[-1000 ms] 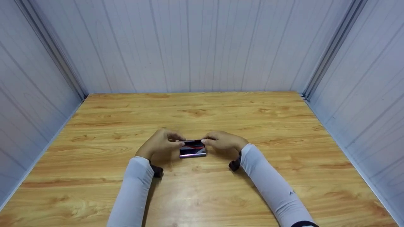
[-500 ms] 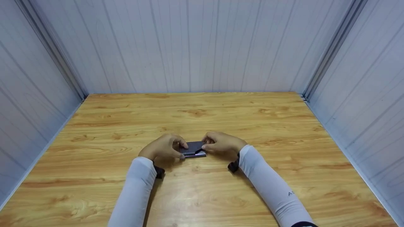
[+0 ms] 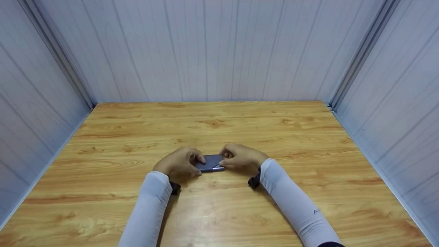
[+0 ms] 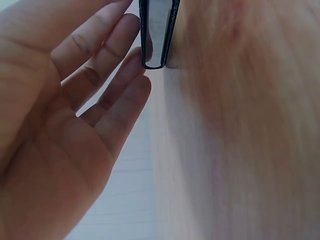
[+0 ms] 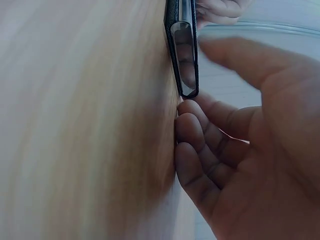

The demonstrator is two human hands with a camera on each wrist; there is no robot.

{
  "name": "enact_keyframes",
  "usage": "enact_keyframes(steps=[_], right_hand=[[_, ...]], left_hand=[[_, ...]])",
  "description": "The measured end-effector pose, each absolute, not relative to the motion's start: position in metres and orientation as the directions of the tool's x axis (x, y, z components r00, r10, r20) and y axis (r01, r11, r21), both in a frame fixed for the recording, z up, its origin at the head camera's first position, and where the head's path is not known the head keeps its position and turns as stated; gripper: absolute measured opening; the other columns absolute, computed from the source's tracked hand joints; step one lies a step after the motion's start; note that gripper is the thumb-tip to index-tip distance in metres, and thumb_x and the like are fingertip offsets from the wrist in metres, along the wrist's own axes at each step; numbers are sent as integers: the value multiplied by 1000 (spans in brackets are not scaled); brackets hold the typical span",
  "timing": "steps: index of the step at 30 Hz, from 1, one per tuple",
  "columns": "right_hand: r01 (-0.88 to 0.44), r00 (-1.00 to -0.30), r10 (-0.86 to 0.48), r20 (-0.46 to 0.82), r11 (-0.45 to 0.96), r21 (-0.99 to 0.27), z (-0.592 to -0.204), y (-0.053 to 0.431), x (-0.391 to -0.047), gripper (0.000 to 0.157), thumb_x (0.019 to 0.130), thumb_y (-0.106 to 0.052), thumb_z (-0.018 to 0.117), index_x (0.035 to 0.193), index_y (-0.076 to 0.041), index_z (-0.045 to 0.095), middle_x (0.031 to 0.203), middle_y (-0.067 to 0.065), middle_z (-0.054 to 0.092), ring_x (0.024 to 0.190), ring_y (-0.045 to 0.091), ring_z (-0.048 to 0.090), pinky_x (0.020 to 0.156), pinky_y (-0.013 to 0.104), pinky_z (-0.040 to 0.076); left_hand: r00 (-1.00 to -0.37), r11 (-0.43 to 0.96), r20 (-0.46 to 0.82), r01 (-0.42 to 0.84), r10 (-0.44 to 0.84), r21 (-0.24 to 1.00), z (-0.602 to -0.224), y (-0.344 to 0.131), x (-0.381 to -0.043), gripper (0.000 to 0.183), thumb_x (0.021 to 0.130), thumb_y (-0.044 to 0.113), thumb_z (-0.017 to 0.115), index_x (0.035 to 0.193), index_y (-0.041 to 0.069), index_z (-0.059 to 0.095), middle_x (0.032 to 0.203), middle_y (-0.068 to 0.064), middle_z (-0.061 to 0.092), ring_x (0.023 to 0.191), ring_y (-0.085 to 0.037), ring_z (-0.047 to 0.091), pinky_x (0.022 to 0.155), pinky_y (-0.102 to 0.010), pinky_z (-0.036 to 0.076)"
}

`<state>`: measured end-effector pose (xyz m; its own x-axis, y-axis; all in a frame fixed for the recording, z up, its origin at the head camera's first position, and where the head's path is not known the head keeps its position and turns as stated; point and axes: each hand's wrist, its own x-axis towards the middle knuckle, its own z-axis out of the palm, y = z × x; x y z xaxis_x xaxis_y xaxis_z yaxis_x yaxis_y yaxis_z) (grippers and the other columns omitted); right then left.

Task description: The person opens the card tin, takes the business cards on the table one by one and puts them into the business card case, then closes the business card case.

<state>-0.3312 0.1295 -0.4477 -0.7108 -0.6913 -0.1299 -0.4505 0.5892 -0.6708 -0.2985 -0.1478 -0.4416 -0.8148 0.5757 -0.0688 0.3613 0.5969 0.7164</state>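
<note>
A small flat card case (image 3: 213, 160) with a dark cover and a shiny metal front edge lies on the table between both hands. Its lid is down over the metal body. From the left, my left hand (image 3: 178, 161) holds one end, thumb at the front edge and a finger on top. My right hand (image 3: 242, 156) pinches the opposite corner between thumb and index finger. In the left wrist view the case (image 4: 159, 30) shows a silver, wedge-shaped end between black covers. The right wrist view shows the other mirror-like end of the case (image 5: 184, 60), with curled fingers beside it.
The wood-grain table (image 3: 212, 212) stretches around the hands. White panelled walls (image 3: 219, 51) enclose its back and sides. A dark wrist camera (image 3: 175, 188) sits under the left wrist and another dark camera (image 3: 253, 181) under the right.
The case's lid was raised, showing a shiny inside with a red streak; it has come down toward the front. My left hand has shifted slightly right, its thumb now at the front edge.
</note>
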Motion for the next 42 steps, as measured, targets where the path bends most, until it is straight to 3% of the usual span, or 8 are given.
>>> enact_keyframes(steps=[5, 8, 13, 18, 22, 42], right_hand=[[-535, -673, -732, -109, 583, -612, -449, 128, -331, 70, 85, -40, 82, 141, -8, 53, 131, 4, 51, 121, 17, 49, 106, 33, 39], [-576, -655, -749, -100, 581, -575, -449, 126, -329, 76, 83, -41, 83, 144, -9, 51, 135, 4, 51, 126, 19, 46, 109, 35, 36], [-600, -649, -755, -92, 583, -548, -448, 124, -326, 71, 86, -37, 82, 144, -9, 53, 135, 4, 52, 125, 21, 45, 108, 36, 37], [-594, -658, -747, -94, 593, -543, -449, 123, -323, 67, 86, -34, 82, 142, -10, 55, 132, 3, 53, 123, 20, 45, 107, 35, 37], [-595, -663, -743, -93, 598, -537, -450, 123, -324, 66, 86, -34, 82, 142, -10, 55, 131, 3, 53, 121, 20, 46, 106, 35, 38], [-514, -708, -691, -145, 645, -566, -444, 158, -319, 62, 87, -30, 81, 140, -13, 55, 125, 0, 52, 109, 17, 51, 94, 35, 45]], left_hand=[[-810, 584, -73, 354, 582, 731, -441, -151, -299, 34, 78, 12, 89, 109, 16, 74, 109, 4, 67, 98, -21, 59, 88, -40, 50], [-815, 579, -82, 333, 574, 744, -439, -155, -299, 41, 79, 11, 87, 118, 14, 72, 117, 2, 67, 109, -21, 59, 97, -42, 48], [-852, 640, -156, 242, 500, 729, -436, -163, -295, 60, 79, 14, 88, 134, 11, 64, 133, -3, 61, 125, -24, 53, 107, -44, 42], [-873, 679, -201, 183, 445, 711, -435, -165, -291, 65, 78, 21, 89, 137, 14, 63, 135, -1, 60, 128, -24, 52, 109, -45, 40], [-879, 704, -194, 197, 435, 683, -436, -163, -290, 63, 78, 22, 90, 136, 17, 65, 134, 1, 61, 126, -23, 53, 108, -44, 40], [-842, 693, -146, 315, 519, 649, -437, -124, -296, 63, 83, 22, 85, 139, 11, 60, 133, -3, 60, 124, -22, 53, 107, -41, 41]])
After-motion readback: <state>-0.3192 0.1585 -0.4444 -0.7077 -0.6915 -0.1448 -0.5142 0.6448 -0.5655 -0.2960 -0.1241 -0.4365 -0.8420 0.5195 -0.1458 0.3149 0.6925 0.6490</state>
